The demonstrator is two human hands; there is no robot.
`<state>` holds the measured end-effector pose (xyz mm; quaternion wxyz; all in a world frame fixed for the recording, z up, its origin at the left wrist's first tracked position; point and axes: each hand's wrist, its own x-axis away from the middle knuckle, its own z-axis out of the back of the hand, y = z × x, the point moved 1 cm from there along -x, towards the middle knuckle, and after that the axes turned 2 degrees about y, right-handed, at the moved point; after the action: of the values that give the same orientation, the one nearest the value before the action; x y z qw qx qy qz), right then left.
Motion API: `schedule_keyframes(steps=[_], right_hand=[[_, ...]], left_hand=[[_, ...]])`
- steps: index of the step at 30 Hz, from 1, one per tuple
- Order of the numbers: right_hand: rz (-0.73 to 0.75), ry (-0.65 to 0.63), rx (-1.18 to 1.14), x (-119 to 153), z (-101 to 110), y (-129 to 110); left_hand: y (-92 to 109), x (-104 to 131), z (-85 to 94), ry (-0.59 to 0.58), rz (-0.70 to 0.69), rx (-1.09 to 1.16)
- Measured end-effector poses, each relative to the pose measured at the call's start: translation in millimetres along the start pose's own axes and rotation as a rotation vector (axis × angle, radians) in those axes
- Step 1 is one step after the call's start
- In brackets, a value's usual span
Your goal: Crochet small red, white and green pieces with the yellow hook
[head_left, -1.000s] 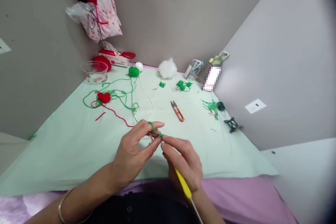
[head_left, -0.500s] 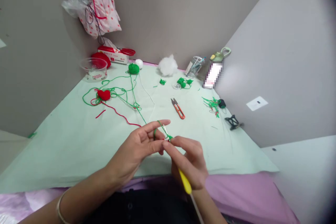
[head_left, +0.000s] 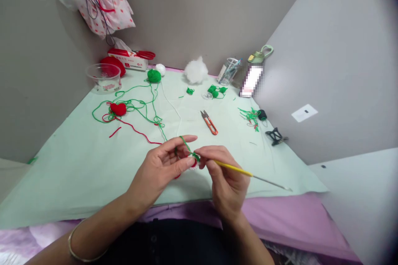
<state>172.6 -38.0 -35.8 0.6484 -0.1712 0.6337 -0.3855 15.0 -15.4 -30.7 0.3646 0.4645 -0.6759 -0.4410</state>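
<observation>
Between thumb and fingers, my left hand pinches a small crochet piece in red, white and green. Green yarn runs over its raised index finger down to the piece. My right hand is closed around a crochet hook with a yellow grip, its bare metal end pointing right. The hook's working tip is at the piece, mostly hidden by fingers. Strands lead from the hands towards a green yarn ball and a red yarn bundle.
Orange thread snips lie beyond my hands. Farther back are white stuffing, green crocheted bits, a clear cup and a phone. At left stand a plastic tub and a tissue box. Green scraps lie right.
My right hand has turned the hook from pointing down towards me to slanting out rightwards. The crochet piece now shows more of its red and green. The whole view has shifted slightly.
</observation>
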Motion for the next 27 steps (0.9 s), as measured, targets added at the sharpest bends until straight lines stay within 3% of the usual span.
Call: schedule_keyframes(steps=[3,6,9,12,14,27], right_hand=[[0.135,0.032,0.205,8,-4,0],[0.245,0.007,0.338,11,-3,1],[0.052,0.044,0.140,4,3,7],[-0.159,0.086,-0.187,-2,4,13],[-0.201,0.043,-0.293,-2,0,15],[-0.143,-0.007,-0.112,2,-5,12]], left_hand=[[-3,-2,-4.0,0.038,0.023,0.100],[-4,-5,-4.2,-0.015,0.177,0.242],[-4,-9,1.1,-0.061,0.294,0.304],[-2,-10,5.2,-0.020,0.237,0.238],[-3,-9,4.4,-0.013,0.168,0.161],[-9,-3,1.8,0.002,0.037,-0.003]])
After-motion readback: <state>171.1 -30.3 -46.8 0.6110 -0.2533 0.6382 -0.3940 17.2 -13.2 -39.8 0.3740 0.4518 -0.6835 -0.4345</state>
